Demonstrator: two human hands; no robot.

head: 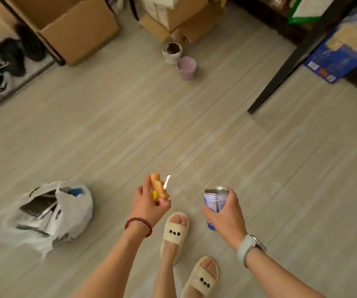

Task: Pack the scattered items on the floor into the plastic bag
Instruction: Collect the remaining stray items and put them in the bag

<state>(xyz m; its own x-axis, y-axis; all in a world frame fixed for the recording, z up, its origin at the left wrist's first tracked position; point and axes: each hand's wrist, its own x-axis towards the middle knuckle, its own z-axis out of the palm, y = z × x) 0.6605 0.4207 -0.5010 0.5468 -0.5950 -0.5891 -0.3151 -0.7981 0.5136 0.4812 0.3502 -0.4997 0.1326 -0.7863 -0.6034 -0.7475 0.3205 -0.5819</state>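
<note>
Head view: a person stands on a pale wood-grain floor (194,130), both forearms extended.
Left hand (149,203): fingers curled round a clear snack packet (159,187) with tan contents.
Right hand (227,214): wrapped round a blue-and-white can (214,197), held upright.
Plastic bag (44,214): white, on the floor left of the left hand, mouth open, dark flat items inside.
Slippers (174,233): cream, below the hands.
</note>
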